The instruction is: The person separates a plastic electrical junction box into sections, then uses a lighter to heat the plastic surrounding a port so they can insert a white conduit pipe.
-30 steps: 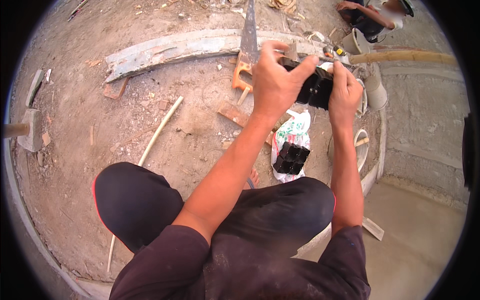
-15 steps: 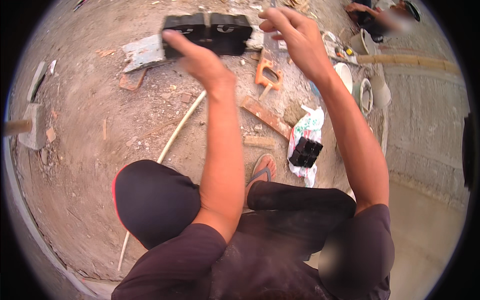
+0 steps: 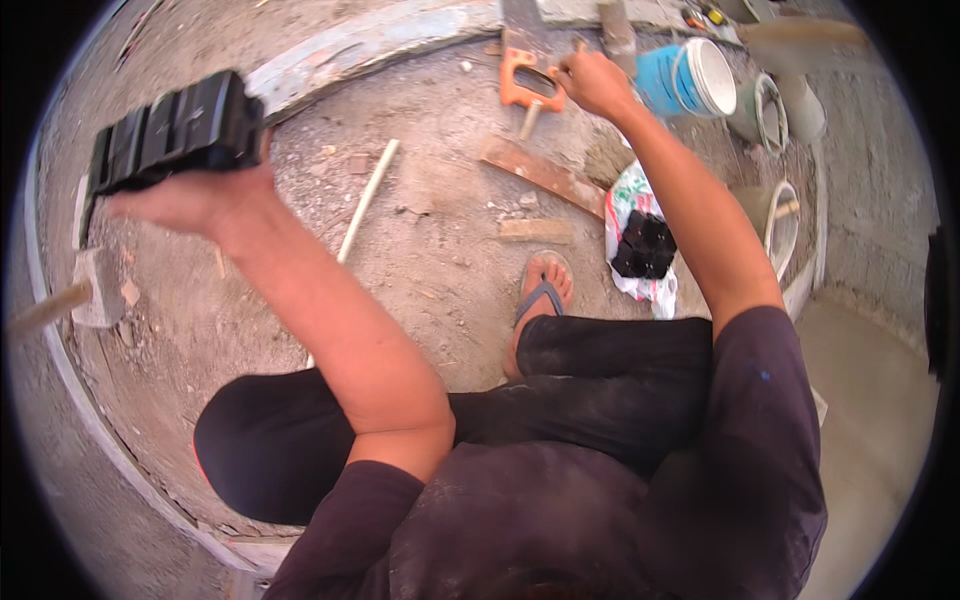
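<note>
My left hand [image 3: 195,200] is raised at the left, its palm under a ridged black plastic block [image 3: 175,135]. The hand supports and grips that block; most of its fingers are hidden behind it. At the upper middle, my right hand [image 3: 598,85] is beside the orange handle of a handsaw [image 3: 530,82]. Its fingers are curled together, and whatever they hold, if anything, is too small to make out. A second black ridged piece [image 3: 643,247] lies on a white plastic bag [image 3: 655,295] on the ground, below my right forearm.
A long whitish plank [image 3: 330,58] crosses the far ground. Blue bucket [image 3: 670,80] and other pails [image 3: 770,115] stand at the right by a concrete wall [image 3: 880,190]. A rusty flat bar [image 3: 545,175], wood offcut [image 3: 535,231], pale rod [image 3: 368,200] and hammer [image 3: 97,290] lie around.
My left hand has carried the black block from the upper middle to the far left, turning it. My right hand has lowered beside the saw handle, its fingers now curled. The view has shifted.
</note>
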### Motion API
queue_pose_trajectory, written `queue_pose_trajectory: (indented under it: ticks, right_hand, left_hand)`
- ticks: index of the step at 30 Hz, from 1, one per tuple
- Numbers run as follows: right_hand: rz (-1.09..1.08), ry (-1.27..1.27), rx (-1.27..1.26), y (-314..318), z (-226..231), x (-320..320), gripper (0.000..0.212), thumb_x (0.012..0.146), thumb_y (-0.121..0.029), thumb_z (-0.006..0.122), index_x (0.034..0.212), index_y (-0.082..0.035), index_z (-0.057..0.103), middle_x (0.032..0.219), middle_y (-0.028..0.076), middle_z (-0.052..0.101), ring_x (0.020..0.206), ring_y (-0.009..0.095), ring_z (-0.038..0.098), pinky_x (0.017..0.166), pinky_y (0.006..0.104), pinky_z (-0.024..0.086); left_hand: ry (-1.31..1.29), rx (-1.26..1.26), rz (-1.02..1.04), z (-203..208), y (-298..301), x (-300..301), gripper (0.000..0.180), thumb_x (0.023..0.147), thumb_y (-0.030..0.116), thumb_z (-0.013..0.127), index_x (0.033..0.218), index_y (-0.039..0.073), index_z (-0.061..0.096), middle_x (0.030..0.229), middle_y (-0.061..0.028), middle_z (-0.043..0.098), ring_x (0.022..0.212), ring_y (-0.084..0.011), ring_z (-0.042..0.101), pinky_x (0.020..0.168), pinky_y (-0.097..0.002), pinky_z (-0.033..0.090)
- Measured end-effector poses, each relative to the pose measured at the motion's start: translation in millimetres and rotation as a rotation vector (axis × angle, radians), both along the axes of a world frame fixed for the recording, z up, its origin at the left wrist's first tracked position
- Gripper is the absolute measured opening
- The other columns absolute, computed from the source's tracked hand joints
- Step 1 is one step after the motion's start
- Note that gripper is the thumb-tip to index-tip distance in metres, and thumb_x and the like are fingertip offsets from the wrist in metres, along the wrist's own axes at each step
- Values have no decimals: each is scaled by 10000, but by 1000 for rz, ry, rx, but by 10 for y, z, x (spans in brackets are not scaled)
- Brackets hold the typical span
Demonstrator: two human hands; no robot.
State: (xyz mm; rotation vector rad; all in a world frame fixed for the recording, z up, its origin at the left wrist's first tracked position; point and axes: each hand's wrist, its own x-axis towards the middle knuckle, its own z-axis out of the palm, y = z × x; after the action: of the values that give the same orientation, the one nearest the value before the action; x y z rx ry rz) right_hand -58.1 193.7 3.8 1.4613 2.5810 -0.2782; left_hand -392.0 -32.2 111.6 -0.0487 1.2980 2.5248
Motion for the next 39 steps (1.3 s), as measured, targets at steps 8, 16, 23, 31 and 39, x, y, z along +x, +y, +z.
queue_pose_trajectory:
  ticks: [8,16,23,31,39]
  right_hand:
    - [104,298,118,850,178,595,299,847,-265,620,810,16,717,743,146,723,645,283,675,662,427,521]
    - [-600,413,183,-1248,283,2623,270,895,-290,648,1031,-72,733,930,166,729,833,348,696,740,416,530]
    - [-1967,-55,51,-5690,-672,4603,348,852,-316,653,971,-4,753,1008,230,732,978,399,701,866,472,539]
    - [-1954,-163,-165,-7038,-578,3248,393,816,-278,682,1122,-36,728,1119,244,706,1077,378,676,962,425,523]
    - [-2219,121,-182,-7066,105,1835,382,876,-346,638,1129,-68,705,1063,252,701,1026,411,671,904,479,525]
  left_hand:
    - [-4,-69,-132,-180,43,95,863,913,788,140,1199,146,641,1071,-162,701,914,-421,703,794,-598,587]
    - [49,-166,-193,-365,394,4,651,868,638,433,1210,135,663,1174,-162,678,1022,-449,661,978,-739,391]
    - [141,-127,-248,-413,828,295,630,879,587,441,1173,77,667,1160,-161,683,1047,-455,646,913,-708,459]
    - [-79,-4,-590,-784,1472,1372,601,886,565,431,1105,59,672,1133,-176,678,1058,-448,629,895,-697,454]
    - [-666,333,-1327,-1007,1503,3457,644,888,614,382,1062,55,650,1031,-172,664,929,-404,635,763,-610,479]
